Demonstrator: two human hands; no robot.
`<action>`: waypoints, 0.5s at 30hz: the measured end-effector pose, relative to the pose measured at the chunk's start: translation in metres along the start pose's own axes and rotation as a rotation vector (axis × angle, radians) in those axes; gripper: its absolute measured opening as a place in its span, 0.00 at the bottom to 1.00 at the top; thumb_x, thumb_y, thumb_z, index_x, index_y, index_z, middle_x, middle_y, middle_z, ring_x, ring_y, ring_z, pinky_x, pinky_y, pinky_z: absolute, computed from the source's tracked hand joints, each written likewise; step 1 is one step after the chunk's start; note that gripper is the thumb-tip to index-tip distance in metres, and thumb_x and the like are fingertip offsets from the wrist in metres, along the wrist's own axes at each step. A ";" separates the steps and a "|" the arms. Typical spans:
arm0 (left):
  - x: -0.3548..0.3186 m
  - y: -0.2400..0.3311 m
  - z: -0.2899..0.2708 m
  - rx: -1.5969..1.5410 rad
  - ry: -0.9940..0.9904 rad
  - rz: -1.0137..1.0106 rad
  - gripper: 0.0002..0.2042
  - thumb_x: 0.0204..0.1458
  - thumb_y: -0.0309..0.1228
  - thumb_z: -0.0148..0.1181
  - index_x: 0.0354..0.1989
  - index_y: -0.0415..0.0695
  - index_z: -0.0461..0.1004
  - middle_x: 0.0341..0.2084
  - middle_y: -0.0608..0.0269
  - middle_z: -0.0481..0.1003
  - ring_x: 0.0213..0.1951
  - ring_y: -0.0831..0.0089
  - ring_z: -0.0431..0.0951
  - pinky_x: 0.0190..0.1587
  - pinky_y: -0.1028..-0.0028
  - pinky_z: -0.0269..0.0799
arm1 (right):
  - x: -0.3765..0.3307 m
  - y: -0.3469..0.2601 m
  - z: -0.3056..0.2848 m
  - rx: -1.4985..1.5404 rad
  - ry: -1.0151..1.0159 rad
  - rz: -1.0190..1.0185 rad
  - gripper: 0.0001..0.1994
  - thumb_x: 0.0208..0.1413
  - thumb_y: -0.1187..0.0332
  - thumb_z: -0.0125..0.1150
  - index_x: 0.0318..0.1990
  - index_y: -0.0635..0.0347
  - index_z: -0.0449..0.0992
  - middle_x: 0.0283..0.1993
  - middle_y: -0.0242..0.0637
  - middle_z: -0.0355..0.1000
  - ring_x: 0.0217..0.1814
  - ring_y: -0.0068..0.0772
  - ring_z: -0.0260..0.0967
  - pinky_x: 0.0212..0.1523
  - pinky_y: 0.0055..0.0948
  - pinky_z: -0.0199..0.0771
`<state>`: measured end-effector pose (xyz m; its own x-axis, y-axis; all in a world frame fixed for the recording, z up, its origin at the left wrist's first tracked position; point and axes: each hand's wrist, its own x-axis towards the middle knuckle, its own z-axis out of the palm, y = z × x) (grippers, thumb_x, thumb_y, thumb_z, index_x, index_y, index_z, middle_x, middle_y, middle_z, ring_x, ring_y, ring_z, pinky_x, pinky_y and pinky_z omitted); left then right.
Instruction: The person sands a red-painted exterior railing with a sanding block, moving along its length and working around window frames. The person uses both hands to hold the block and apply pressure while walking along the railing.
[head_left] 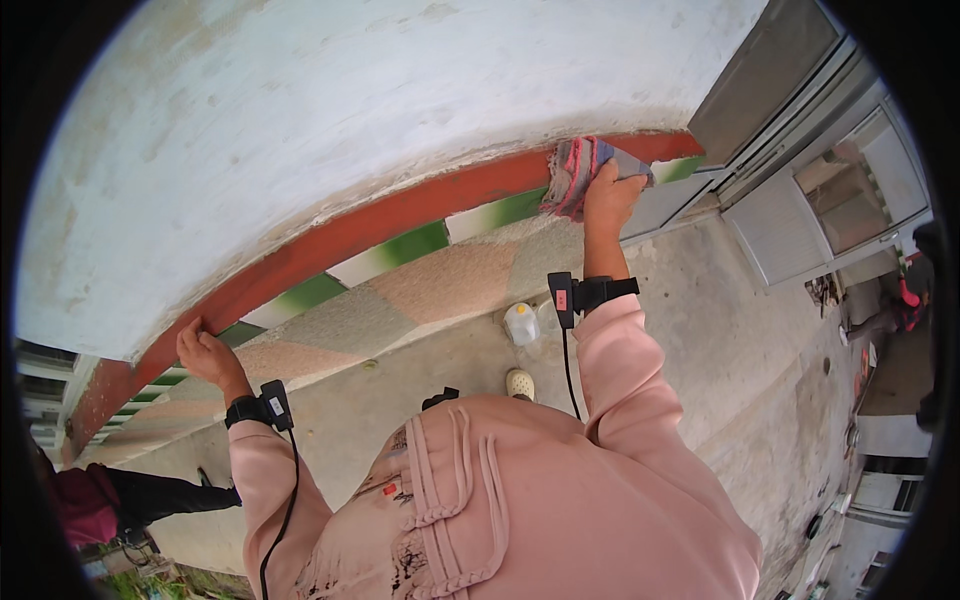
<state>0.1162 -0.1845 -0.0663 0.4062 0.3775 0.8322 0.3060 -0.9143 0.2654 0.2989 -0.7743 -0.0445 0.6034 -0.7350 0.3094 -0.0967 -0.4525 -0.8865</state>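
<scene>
The right hand (612, 197) – closed loosely on the striped cloth (570, 182) – held it against the red ledge (400, 212) near its right end; the left hand (207, 357), half-curled, apparently empty, rested farther left. Wiping appeared underway; the next stroke likely required even pressure.

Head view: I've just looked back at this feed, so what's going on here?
A person in a pink top is at a wall with both arms reaching forward. The right hand holds a striped cloth against the red band along the wall, near its right end. The left hand touches the band's left part and holds no cloth. Green and white tiles run below the band. A pale jug stands on the ground.
</scene>
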 end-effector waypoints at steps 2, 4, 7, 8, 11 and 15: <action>0.001 0.001 0.000 -0.009 0.001 -0.018 0.12 0.46 0.24 0.48 0.35 0.44 0.78 0.38 0.59 0.76 0.43 0.57 0.74 0.48 0.60 0.67 | 0.017 0.004 -0.004 -0.032 0.040 0.009 0.33 0.55 0.56 0.54 0.56 0.82 0.56 0.51 0.73 0.64 0.52 0.73 0.64 0.55 0.54 0.65; 0.002 0.001 -0.001 0.004 0.008 0.011 0.12 0.46 0.24 0.48 0.35 0.43 0.78 0.37 0.58 0.76 0.42 0.57 0.74 0.47 0.59 0.68 | 0.033 0.007 -0.004 -0.075 0.066 0.050 0.31 0.54 0.55 0.54 0.52 0.79 0.58 0.48 0.72 0.66 0.50 0.72 0.66 0.53 0.55 0.66; 0.003 0.001 -0.003 -0.028 -0.011 -0.002 0.12 0.46 0.23 0.48 0.35 0.42 0.78 0.35 0.58 0.76 0.42 0.56 0.74 0.47 0.59 0.68 | 0.059 0.016 -0.007 -0.105 0.105 0.067 0.30 0.53 0.53 0.55 0.48 0.77 0.60 0.46 0.73 0.67 0.49 0.72 0.67 0.51 0.56 0.67; 0.003 0.002 -0.004 -0.047 -0.023 -0.016 0.12 0.46 0.23 0.48 0.35 0.42 0.78 0.35 0.57 0.76 0.42 0.56 0.74 0.47 0.59 0.68 | 0.069 0.020 -0.009 -0.114 0.103 0.077 0.30 0.52 0.54 0.55 0.48 0.77 0.60 0.46 0.73 0.67 0.49 0.72 0.67 0.51 0.56 0.67; 0.004 0.004 -0.004 -0.043 -0.008 -0.008 0.12 0.46 0.22 0.47 0.34 0.41 0.78 0.34 0.57 0.76 0.41 0.56 0.74 0.46 0.59 0.68 | 0.101 0.032 -0.014 -0.150 0.096 0.091 0.31 0.51 0.53 0.53 0.48 0.79 0.60 0.47 0.72 0.68 0.49 0.71 0.68 0.52 0.54 0.68; 0.003 0.006 -0.005 0.013 0.017 0.039 0.12 0.46 0.22 0.46 0.34 0.41 0.78 0.34 0.57 0.76 0.41 0.56 0.74 0.46 0.60 0.68 | 0.145 0.049 -0.018 -0.213 0.102 0.187 0.33 0.48 0.51 0.52 0.48 0.79 0.61 0.48 0.71 0.68 0.52 0.68 0.69 0.54 0.51 0.68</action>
<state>0.1149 -0.1892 -0.0601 0.4036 0.3389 0.8498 0.3011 -0.9263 0.2264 0.3672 -0.9120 -0.0368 0.4777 -0.8577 0.1902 -0.3686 -0.3923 -0.8428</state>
